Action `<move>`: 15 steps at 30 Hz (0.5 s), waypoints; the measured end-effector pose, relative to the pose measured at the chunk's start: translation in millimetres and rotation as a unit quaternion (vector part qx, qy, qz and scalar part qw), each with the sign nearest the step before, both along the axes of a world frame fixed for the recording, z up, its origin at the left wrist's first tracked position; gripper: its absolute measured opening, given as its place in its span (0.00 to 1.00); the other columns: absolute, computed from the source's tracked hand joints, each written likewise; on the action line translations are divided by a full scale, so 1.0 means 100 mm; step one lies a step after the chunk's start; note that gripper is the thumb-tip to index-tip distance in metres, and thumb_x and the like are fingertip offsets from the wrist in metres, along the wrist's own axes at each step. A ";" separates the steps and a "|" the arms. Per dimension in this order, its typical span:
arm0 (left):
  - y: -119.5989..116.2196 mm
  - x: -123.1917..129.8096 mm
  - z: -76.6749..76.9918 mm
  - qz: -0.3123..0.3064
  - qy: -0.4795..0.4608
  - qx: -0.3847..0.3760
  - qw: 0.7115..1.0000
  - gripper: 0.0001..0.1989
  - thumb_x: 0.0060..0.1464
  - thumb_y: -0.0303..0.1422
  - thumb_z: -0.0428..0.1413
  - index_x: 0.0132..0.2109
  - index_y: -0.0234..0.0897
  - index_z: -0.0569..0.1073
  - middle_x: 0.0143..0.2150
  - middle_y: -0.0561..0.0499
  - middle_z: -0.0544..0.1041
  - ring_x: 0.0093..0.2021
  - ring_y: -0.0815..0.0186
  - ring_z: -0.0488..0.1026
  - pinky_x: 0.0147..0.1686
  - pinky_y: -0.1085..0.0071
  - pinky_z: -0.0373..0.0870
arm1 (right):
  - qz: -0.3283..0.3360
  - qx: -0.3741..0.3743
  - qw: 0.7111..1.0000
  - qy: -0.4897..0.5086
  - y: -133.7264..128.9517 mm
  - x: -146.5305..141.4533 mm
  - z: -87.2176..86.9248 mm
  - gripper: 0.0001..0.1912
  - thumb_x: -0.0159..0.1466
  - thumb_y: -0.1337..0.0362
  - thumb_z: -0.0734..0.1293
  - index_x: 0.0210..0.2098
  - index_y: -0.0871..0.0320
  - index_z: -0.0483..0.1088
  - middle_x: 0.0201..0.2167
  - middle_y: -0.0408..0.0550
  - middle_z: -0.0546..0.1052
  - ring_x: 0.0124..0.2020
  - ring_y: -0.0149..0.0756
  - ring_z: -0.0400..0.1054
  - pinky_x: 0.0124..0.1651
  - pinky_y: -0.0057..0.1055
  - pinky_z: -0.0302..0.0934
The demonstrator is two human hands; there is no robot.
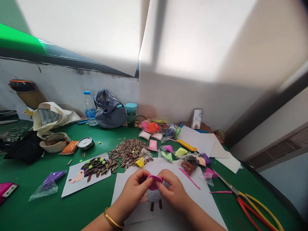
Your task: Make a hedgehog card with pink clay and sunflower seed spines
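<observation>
Both hands pinch a flat, roundish piece of magenta modelling clay (155, 181) between thumbs and forefingers. My left hand (136, 187), with a gold bangle at the wrist, grips its left edge. On its right edge, my right hand (172, 190) is closed the same way. Below them lies white paper (192, 202) bearing a small animal figure (153, 195) with a grey patterned body, a peach part at the left and two dark brown legs. The hands and the clay cover its upper part. A thin pink tool (189, 178) rests on the paper to the right.
Striped sunflower seeds (130, 150) lie heaped beyond the paper, near several bags of coloured clay (187, 168). Left is a card with a seed-covered hedgehog (78, 176). Large scissors (238, 192) lie at right. A bottle (89, 107) and grey bag (109, 112) stand along the wall.
</observation>
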State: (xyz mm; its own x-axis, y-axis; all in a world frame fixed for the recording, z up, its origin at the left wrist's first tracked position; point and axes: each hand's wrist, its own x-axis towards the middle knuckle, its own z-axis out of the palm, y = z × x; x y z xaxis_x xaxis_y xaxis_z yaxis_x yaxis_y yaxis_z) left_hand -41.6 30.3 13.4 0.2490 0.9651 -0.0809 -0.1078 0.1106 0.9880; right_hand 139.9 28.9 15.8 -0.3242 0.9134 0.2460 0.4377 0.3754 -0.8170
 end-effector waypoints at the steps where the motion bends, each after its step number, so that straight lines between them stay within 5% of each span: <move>1: 0.00 0.00 -0.01 -0.004 -0.001 -0.003 1.000 0.17 0.50 0.45 0.64 0.38 0.36 0.75 0.34 0.51 0.75 0.35 0.64 0.70 0.37 0.70 0.68 | -0.009 -0.001 1.000 -0.005 0.00 0.00 0.00 0.09 0.65 0.62 0.63 0.29 0.57 0.70 0.30 0.45 0.72 0.34 0.36 0.65 0.40 0.32 0.57; 4: 0.01 0.01 -0.03 -0.023 0.003 -0.011 1.000 0.20 0.48 0.44 0.66 0.43 0.37 0.74 0.37 0.49 0.75 0.37 0.63 0.71 0.38 0.69 0.68 | -0.011 0.002 1.000 -0.027 -0.01 -0.01 -0.01 0.08 0.63 0.64 0.63 0.29 0.57 0.70 0.29 0.45 0.72 0.34 0.36 0.64 0.40 0.32 0.56; 10: 0.01 0.01 0.03 -0.017 0.013 -0.014 1.000 0.18 0.51 0.47 0.62 0.33 0.36 0.71 0.28 0.54 0.71 0.30 0.67 0.67 0.31 0.72 0.64 | 0.000 -0.005 1.000 -0.022 -0.02 -0.04 -0.01 0.05 0.62 0.64 0.65 0.31 0.57 0.71 0.30 0.45 0.73 0.35 0.36 0.65 0.41 0.31 0.57; 15: -0.02 0.01 0.09 0.014 0.041 0.018 0.999 0.15 0.51 0.44 0.62 0.40 0.38 0.73 0.35 0.51 0.74 0.35 0.64 0.70 0.37 0.70 0.68 | -0.005 -0.005 1.000 -0.031 -0.03 -0.04 0.02 0.08 0.63 0.64 0.64 0.28 0.57 0.69 0.28 0.44 0.71 0.33 0.35 0.64 0.39 0.31 0.56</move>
State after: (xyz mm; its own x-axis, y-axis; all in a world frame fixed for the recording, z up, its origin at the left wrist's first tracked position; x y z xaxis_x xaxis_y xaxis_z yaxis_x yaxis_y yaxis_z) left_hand -40.6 27.8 22.0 0.2159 0.9743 -0.0640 -0.0298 0.0721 0.9969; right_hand 135.9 26.1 18.0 -0.3297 0.9190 0.2161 0.4907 0.3624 -0.7924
